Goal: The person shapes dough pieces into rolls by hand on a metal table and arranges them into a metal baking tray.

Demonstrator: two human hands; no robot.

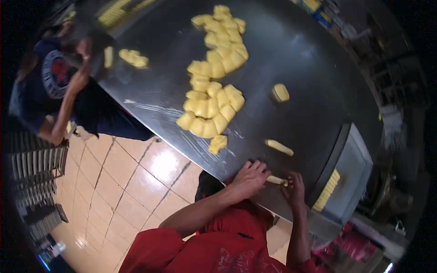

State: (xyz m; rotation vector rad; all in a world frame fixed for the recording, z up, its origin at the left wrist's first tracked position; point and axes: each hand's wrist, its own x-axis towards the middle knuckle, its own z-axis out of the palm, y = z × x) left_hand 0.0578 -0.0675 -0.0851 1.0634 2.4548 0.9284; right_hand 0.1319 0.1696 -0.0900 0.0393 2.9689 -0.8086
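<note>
Near the front edge of the metal table, a small pale yellow dough roll (275,180) lies between my hands. My left hand (251,178) has its fingers curled over the roll's left end. At the other end, the fingers of my right hand (294,187) close around the tip, where a small darker spot shows. Just beyond them lies another dough roll (279,147), untouched. Farther off sits a single squarish dough piece (281,93). A long cluster of cut dough pieces (216,59) stretches away, with a small loose lump (218,144) at its near end.
To my right, a metal tray (353,182) holds a row of dough rolls (327,190) along one side. A co-worker (59,77) stands at the table's left edge, near more dough pieces (133,58). A filled tray (114,14) is at the far left. Dark racks (34,159) stand on the tiled floor (123,177).
</note>
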